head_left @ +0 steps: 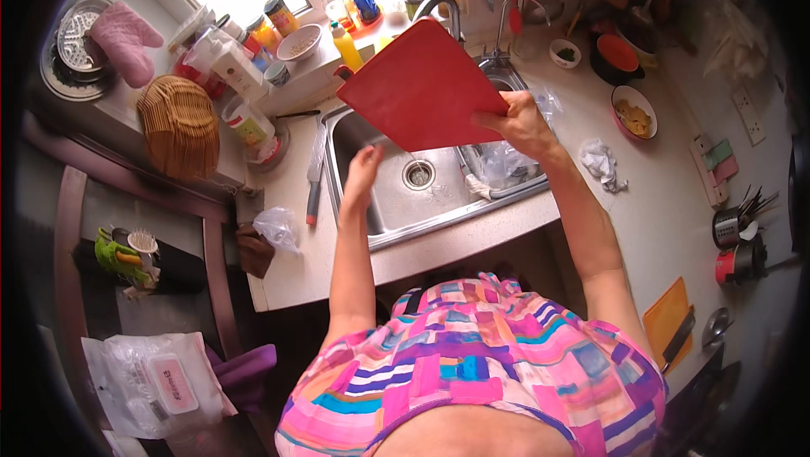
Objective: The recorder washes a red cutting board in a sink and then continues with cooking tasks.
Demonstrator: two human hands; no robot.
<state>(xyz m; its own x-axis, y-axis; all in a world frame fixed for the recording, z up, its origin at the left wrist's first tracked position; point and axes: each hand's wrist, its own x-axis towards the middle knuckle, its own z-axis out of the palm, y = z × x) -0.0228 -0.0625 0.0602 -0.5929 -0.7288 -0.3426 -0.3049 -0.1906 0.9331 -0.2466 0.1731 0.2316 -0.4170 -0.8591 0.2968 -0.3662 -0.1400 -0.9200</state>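
A red cutting board (424, 90) is held up over the steel sink (392, 197), tilted, by my right hand (522, 121), which grips its right corner. My left hand (364, 172) hovers above the left part of the basin, apart from the board, with nothing visible in it. Below the board the sink drain (418, 175) shows. A gooseneck faucet (443, 7) is partly hidden behind the board. To the left of the sink lies a kitchen knife (314, 178) with a grey and red handle.
A clear plastic bag (278, 229) sits on the counter at left, and a crumpled white cloth or bag (601, 166) at right. Bowls stand farther right, one with yellow food (634, 116). An orange cutting board (667, 321) with a knife lies lower right. Bottles and jars crowd the windowsill.
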